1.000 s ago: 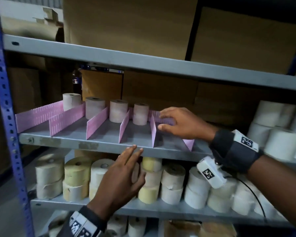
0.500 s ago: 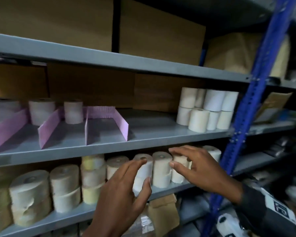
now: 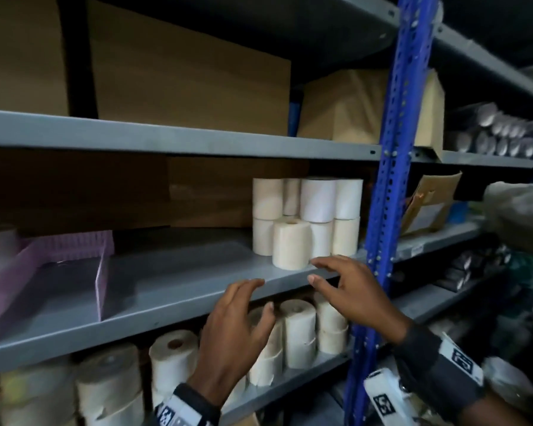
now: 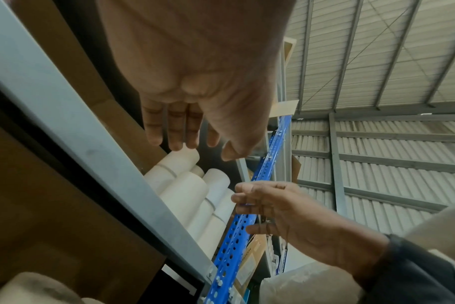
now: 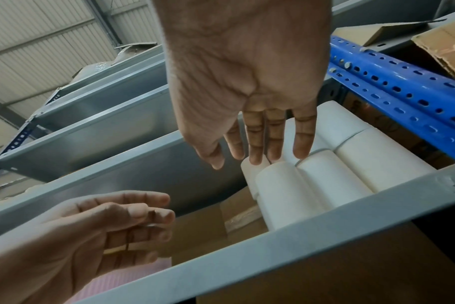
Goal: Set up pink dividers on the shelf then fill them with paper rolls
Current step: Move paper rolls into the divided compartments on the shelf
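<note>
Pink dividers (image 3: 100,272) stand on the grey middle shelf (image 3: 179,287) at the left, with an unfilled slot between them. A stack of cream paper rolls (image 3: 305,219) stands at the shelf's right end by the blue post. My right hand (image 3: 336,281) hovers open just in front of the nearest roll (image 3: 290,244), fingers spread, holding nothing. My left hand (image 3: 246,305) is open too, raised before the shelf's front edge. The wrist views show both palms bare, my left hand (image 4: 195,144) and my right hand (image 5: 249,158) reaching toward the paper rolls (image 5: 312,174).
A blue perforated upright (image 3: 385,195) rises just right of the rolls. More rolls (image 3: 296,330) fill the lower shelf. Cardboard boxes (image 3: 182,72) sit on the upper shelf and behind the middle one. Another person's sleeve (image 3: 517,207) enters at the right edge.
My view has swung right, from the dividers to the roll stack. My right hand left the pink divider, and both hands rose from the lower shelf toward the rolls on the middle shelf.
</note>
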A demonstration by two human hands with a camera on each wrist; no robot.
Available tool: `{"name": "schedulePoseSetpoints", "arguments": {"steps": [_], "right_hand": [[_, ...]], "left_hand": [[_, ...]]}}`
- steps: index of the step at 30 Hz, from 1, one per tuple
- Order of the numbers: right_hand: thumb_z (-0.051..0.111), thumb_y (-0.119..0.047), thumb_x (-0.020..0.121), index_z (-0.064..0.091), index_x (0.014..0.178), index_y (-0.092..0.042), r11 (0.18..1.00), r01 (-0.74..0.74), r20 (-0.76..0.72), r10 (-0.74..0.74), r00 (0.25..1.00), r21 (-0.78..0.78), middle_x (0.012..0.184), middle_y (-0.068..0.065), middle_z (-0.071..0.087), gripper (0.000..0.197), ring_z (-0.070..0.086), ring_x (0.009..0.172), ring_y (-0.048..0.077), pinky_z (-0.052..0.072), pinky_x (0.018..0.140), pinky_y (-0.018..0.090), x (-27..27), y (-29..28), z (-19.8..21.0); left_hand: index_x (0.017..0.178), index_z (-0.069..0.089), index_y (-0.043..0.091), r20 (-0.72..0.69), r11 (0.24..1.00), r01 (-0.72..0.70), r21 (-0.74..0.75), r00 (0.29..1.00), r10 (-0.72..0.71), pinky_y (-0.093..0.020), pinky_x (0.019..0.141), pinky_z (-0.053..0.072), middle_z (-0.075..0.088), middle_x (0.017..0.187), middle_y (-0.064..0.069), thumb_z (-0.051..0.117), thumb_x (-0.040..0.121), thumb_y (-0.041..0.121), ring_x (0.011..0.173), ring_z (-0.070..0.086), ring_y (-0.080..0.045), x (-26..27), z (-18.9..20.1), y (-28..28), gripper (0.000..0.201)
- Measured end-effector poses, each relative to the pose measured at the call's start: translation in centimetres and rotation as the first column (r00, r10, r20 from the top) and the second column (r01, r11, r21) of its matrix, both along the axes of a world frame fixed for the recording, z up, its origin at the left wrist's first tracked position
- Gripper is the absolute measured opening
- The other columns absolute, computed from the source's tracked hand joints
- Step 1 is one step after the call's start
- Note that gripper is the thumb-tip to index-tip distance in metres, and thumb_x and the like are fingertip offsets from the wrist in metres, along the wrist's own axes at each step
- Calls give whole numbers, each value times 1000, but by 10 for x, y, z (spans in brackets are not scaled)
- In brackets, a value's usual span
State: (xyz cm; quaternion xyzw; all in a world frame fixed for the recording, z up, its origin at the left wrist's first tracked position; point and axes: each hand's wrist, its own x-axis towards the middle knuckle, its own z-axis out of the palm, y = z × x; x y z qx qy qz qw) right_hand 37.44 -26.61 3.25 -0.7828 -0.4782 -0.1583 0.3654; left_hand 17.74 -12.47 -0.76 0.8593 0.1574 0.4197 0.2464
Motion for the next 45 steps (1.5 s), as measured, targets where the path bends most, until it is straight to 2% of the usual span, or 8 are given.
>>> {"name": "schedulePoseSetpoints", "arguments": {"steps": [6,12,16,20,26,29,33,45], "right_hand": [[63,-45,90,65,127,-24,999,18,108,-14,994,-34,128,-4,63,43,51,121,16,41,97,28,58,33,30],[58,-48,93,60,133,-22,987,-6,161,32,986,-158,131,-2,57,48,43,125,18,41,105,40,93,70,53],[55,-48,93,61,132,-30,953,-17,174,73,982,-303,124,1,56,44,39,120,23,40,101,49,103,90,66],[51,-51,93,57,134,-36,902,4,185,85,979,-432,118,2,48,44,36,118,24,38,100,48,108,103,76],[54,-53,91,63,125,-33,839,32,216,103,971,-544,119,3,46,40,33,118,25,37,99,47,110,111,84],[59,-52,89,68,114,-27,838,21,217,117,969,-545,123,2,50,37,34,119,24,38,100,48,110,116,87],[64,-50,89,68,118,-24,856,-42,212,175,962,-516,133,-4,49,39,31,124,18,34,104,43,107,114,90],[71,-45,85,71,118,-25,907,-252,161,320,934,-336,123,-19,46,39,37,122,6,38,106,35,45,66,106]], "left_hand": [[146,48,25,-51,999,-44,-19,998,43,-27,101,43,56,144,4,65,94,48,128,53,-14,84,9,26,60],[151,37,17,-190,991,-76,-108,980,55,-35,104,43,47,152,-8,69,89,55,136,48,-24,145,18,54,80],[143,40,24,-242,983,-81,-166,970,39,-40,97,51,57,143,-4,69,81,66,127,56,-26,172,22,64,80],[141,38,27,-267,983,-146,-109,957,113,-38,89,49,63,136,-1,59,77,80,119,63,-28,188,17,68,86],[136,37,25,-196,976,-216,0,957,211,-38,86,48,69,127,-1,54,80,78,113,66,-26,197,8,62,79],[139,35,24,-184,975,-221,15,958,220,-40,89,50,69,126,-1,51,82,78,112,67,-26,197,6,63,80],[138,33,23,-181,978,-206,11,962,205,-39,89,49,69,126,-3,49,84,78,112,67,-27,193,5,62,79],[148,28,35,101,975,117,-189,990,-99,-40,92,53,54,137,9,72,72,68,119,56,-15,125,14,47,93]]}}
